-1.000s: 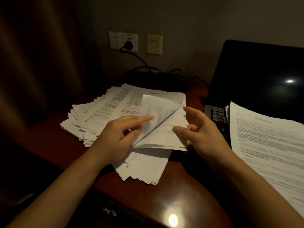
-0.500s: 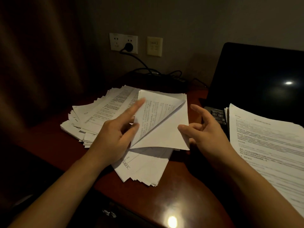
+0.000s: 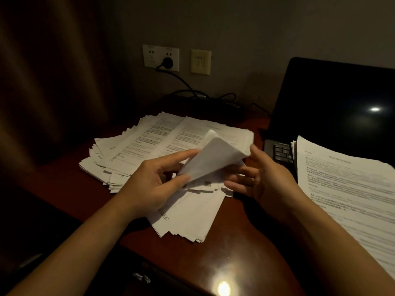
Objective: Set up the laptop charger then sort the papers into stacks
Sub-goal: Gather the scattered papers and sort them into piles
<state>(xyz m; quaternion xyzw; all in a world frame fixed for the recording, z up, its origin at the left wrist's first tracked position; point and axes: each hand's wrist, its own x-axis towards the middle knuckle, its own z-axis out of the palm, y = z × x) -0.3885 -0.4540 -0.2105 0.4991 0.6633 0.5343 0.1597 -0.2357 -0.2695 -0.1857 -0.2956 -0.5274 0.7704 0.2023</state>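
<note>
White printed paper sheet [image 3: 213, 161] curls up above a messy white paper pile [image 3: 149, 142] on the reddish-brown wooden surface [image 3: 235, 253]. Left hand [image 3: 154, 184] pinches its lower edge; right hand [image 3: 265, 182] has a wide grip, fingers spread just beside the sheet.

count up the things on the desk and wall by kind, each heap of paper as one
laptop: 1
paper heaps: 2 (loose spread, stack on the laptop)
lifted sheet: 1
wall plates: 2 (white socket plate, beige plate)
plug: 1
total: 7
</note>
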